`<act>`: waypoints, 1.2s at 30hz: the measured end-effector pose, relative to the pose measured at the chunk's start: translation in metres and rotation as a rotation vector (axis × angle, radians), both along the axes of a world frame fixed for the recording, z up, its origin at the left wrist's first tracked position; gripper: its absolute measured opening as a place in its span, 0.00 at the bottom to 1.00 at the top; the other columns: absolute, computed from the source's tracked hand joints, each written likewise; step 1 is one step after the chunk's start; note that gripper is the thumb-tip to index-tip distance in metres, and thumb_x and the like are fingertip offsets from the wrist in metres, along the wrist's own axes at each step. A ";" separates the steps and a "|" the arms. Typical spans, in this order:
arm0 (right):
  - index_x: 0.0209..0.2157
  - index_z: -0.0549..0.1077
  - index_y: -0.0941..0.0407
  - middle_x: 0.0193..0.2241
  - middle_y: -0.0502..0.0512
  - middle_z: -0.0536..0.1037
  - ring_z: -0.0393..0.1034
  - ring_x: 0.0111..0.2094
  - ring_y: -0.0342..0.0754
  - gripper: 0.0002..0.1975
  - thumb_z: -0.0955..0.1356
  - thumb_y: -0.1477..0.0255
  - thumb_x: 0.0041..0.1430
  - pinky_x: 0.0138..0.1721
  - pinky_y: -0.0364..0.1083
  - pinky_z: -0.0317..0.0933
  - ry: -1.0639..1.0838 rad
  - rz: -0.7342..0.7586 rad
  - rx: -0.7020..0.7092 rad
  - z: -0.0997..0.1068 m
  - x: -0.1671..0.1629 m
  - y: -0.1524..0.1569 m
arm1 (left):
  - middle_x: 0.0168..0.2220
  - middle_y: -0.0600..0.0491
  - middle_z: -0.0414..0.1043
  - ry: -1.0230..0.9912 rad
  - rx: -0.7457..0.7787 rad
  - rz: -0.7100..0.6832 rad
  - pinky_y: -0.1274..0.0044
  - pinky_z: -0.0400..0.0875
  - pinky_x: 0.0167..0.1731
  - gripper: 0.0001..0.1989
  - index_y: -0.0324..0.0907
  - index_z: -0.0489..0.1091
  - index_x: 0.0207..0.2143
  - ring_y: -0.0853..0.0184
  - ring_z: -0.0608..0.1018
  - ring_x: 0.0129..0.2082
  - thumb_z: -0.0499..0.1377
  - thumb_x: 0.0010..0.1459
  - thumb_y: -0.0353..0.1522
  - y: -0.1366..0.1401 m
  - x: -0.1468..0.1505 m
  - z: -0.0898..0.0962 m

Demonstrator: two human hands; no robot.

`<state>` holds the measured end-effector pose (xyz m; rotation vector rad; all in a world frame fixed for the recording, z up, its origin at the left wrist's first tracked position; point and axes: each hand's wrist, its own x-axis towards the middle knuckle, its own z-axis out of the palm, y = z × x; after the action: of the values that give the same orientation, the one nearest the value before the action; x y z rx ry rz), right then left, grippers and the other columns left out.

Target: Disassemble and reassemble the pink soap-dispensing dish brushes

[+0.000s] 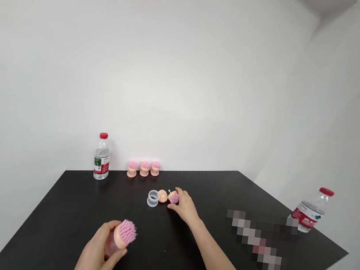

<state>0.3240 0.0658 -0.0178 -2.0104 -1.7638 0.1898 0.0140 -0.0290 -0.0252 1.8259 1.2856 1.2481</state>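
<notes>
Head view: the left hand (97, 248) is clasping a pink-bristled peach plastic brush (125, 233); the right hand (186, 207) is pinching a peach plastic head with pink bristles (174, 197) between its fingers, near a round peach disc (162, 199) and translucent ring (152, 202) on the black table (68, 217). A grasp is apparently being secured; lifting calls for steady pressure.

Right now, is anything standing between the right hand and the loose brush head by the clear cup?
Nothing visible: the right hand has its thumb and fingers around the loose brush head. The peach disc and clear cup sit to its left, out of the way.
</notes>
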 end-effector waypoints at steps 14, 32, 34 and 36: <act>0.56 0.70 0.52 0.49 0.57 0.75 0.72 0.45 0.52 0.28 0.75 0.68 0.53 0.43 0.49 0.71 0.365 0.453 0.128 0.049 -0.069 -0.072 | 0.46 0.49 0.77 -0.006 -0.104 -0.016 0.65 0.74 0.43 0.18 0.45 0.68 0.46 0.54 0.79 0.44 0.63 0.52 0.36 0.003 -0.003 0.007; 0.47 0.74 0.51 0.45 0.54 0.73 0.68 0.47 0.52 0.21 0.71 0.82 0.51 0.49 0.50 0.66 0.432 0.951 0.198 0.020 -0.116 -0.099 | 0.29 0.58 0.73 0.228 -0.125 -0.088 0.75 0.65 0.29 0.13 0.46 0.65 0.29 0.64 0.74 0.28 0.68 0.45 0.35 -0.008 0.002 0.017; 0.55 0.70 0.50 0.53 0.57 0.69 0.64 0.55 0.54 0.28 0.72 0.80 0.52 0.55 0.54 0.63 0.429 0.987 0.148 0.020 -0.113 -0.099 | 0.28 0.59 0.72 0.201 -0.151 -0.082 0.76 0.65 0.29 0.13 0.45 0.65 0.29 0.65 0.73 0.28 0.68 0.44 0.33 -0.007 0.001 0.018; 0.62 0.63 0.48 0.61 0.59 0.61 0.59 0.61 0.58 0.41 0.77 0.75 0.47 0.60 0.56 0.59 0.487 0.889 0.052 0.018 -0.113 -0.098 | 0.30 0.59 0.72 0.192 -0.144 -0.049 0.75 0.65 0.29 0.13 0.45 0.64 0.30 0.65 0.73 0.29 0.67 0.44 0.31 -0.007 0.000 0.018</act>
<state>0.2110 -0.0322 0.0004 -0.8956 -2.1336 0.8120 0.0142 -0.0363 -0.0074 1.8966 1.3861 0.9466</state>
